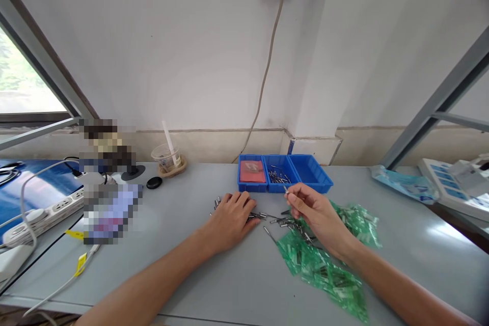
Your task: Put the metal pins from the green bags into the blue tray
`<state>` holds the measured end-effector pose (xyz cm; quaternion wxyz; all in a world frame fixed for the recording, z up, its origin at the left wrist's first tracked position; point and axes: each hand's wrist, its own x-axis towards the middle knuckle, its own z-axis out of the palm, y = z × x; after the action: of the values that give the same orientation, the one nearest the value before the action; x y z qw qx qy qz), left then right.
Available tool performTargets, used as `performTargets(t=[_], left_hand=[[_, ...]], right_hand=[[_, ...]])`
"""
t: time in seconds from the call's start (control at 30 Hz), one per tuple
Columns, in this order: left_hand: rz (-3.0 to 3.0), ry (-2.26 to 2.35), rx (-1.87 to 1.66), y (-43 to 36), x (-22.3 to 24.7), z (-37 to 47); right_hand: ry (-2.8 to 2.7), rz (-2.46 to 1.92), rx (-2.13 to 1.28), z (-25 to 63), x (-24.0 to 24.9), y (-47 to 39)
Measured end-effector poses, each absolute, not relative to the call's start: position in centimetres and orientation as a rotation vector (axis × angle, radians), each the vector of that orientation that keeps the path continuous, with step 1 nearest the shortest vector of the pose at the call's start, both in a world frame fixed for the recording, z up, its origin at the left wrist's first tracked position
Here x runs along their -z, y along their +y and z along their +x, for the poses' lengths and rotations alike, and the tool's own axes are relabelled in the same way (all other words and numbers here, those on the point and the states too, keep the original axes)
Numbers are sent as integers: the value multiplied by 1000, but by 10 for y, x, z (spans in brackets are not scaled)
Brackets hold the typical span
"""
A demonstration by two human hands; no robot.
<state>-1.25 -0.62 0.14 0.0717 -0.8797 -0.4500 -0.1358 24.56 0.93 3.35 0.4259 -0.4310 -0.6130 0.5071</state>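
Note:
My left hand (pixel 234 216) lies palm down over several small metal pins (pixel 263 215) on the grey table, its fingers slightly apart and loosely curved. Pins poke out on both sides of it; those under the palm are hidden. A thin metal pin (pixel 286 189) is pinched between the thumb and fingertips of my right hand (pixel 311 211), just in front of the blue three-compartment tray (pixel 252 187). More dark pins (pixel 292 223) lie in a loose heap below that hand. Green plastic bags (pixel 332 277) with similar pins inside spread out under and beside my right wrist.
The tray holds a reddish packet (pixel 252 170) at left and loose pins (pixel 278 175) in the middle. A clear plastic cup (pixel 167 158) and a black round lid (pixel 154 182) stand left. Power strips (pixel 42 219) line the left edge; a blue-white packet (pixel 405 183) lies at right.

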Motion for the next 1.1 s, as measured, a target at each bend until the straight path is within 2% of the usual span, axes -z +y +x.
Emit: performTargets(t=[0.2, 0.33, 0.73, 1.1], left_hand=[[-2643, -1349, 412, -7, -3, -11], [-2640, -1348, 428, -6, -2, -12], [-2654, -1362, 389, -7, -3, -12], [-2663, -1375, 378, -7, -5, -11]], right_hand=[[-1374, -930, -1536, 243, -34, 10], [-1343, -895, -1578, 242, -35, 10], [-1582, -1119, -1267, 247, -29, 12], [-1651, -1127, -1073, 245, -33, 10]])
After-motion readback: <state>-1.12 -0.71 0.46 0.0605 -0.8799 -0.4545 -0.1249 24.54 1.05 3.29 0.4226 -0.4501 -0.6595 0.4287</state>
